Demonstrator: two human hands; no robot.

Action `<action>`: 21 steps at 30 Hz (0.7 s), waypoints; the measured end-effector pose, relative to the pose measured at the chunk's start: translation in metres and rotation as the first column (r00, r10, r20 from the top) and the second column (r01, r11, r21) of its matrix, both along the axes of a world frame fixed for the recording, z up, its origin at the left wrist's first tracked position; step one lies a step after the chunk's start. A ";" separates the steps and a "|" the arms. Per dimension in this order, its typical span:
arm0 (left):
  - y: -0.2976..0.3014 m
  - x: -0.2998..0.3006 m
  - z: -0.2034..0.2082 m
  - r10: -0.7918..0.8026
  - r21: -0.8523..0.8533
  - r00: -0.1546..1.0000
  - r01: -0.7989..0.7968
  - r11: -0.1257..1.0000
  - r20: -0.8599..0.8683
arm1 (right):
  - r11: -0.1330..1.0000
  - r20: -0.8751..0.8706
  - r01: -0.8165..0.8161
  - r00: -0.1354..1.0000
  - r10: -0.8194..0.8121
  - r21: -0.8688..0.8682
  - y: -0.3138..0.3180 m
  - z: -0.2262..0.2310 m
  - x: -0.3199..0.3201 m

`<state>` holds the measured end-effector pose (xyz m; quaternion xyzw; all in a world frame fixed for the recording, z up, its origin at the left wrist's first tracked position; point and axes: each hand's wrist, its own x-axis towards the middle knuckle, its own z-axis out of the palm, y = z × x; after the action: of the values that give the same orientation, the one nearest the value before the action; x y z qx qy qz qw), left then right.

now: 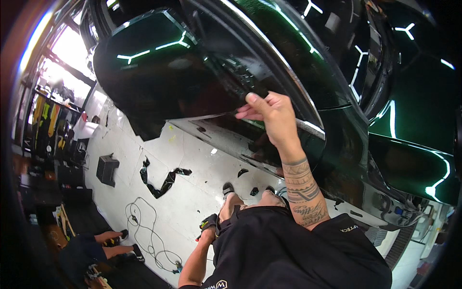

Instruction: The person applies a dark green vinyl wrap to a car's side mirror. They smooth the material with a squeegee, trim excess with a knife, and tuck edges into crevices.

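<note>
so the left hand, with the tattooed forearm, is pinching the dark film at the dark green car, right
The head view shows the right hand, not the left hand, with the tattooed forearm, pinching the dark film at the dark green car.

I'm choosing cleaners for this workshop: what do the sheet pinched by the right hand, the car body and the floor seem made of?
Dark sheet: probably glossy plastic film, given its thin edge and ragged hanging end.
Car body: likely painted metal, glossy, with crisp reflections; a film over it is possible.
Floor: perhaps ceramic tile, pale and smooth, with straight joint lines.
</note>
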<state>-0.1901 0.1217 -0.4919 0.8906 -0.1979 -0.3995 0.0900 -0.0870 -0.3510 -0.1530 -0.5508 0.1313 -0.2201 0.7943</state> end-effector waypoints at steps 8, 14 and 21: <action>0.044 0.042 -0.006 -0.220 -0.344 0.960 0.268 0.900 0.173 | 0.976 0.071 0.217 0.973 -0.219 0.026 0.023 0.001 0.002; 0.030 0.098 0.006 -0.303 -0.352 0.952 0.295 0.888 0.032 | 0.979 0.154 0.168 0.971 -0.185 0.115 0.033 -0.008 -0.007; 0.036 0.124 -0.015 -0.546 -0.382 0.838 0.499 0.778 -0.017 | 0.970 -0.021 0.225 0.974 -0.224 0.096 0.072 -0.069 -0.068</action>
<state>-0.0661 0.1577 -0.5073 0.7408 -0.5014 -0.4210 0.1502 -0.1546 -0.2787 -0.2225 -0.4941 0.2074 -0.2992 0.7895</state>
